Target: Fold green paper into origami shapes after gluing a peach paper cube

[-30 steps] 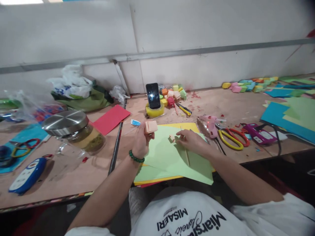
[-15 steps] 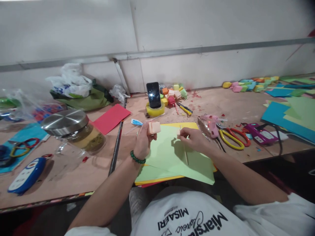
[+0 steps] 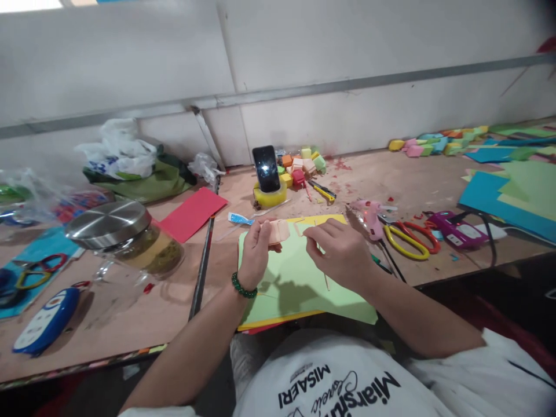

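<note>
My left hand (image 3: 256, 249), with a green bead bracelet on the wrist, is closed around a small peach paper cube (image 3: 278, 231) held above the light green paper sheets (image 3: 299, 284). My right hand (image 3: 336, 250) is pinched on a small peach paper piece (image 3: 299, 227) and a thin stick, close to the right side of the cube. Yellow and red sheets lie under the green ones.
A pink glue gun (image 3: 369, 213), yellow-handled scissors (image 3: 406, 237) and a purple tool (image 3: 452, 223) lie to the right. A phone (image 3: 266, 168) stands on a yellow tape roll with coloured paper cubes (image 3: 304, 163) behind. A lidded glass jar (image 3: 130, 240) and red paper (image 3: 193, 213) sit left.
My right hand lifted the small peach piece off the green paper and brought it up toward the cube. My left hand lowered slightly and turned the cube toward it.
</note>
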Available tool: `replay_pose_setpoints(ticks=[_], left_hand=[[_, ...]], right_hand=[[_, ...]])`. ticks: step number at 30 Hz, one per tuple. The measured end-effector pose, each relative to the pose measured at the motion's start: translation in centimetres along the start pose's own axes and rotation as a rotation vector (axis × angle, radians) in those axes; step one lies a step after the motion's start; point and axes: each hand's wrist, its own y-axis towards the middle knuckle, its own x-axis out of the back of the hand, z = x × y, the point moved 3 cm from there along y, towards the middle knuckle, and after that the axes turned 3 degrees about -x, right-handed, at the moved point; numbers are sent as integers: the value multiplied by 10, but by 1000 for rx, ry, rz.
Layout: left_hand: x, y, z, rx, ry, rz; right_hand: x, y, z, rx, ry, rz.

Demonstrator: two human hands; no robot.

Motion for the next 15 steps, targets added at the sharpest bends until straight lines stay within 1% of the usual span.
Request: replay_pose_setpoints(ticks=[3,8,11,15], left_hand=[[-1,-1,-1,24,14,20],[-1,-1,-2,31,52,14],[-2,-2,-4,42,51,12],[-3,-3,-6,61,40,0]], right_hand=[[-7,2,3,67,-108,-4],[-10,4,5,86,-171,7],[-11,4,6,84,-170,49],[-12,5,8,71,-112,85]])
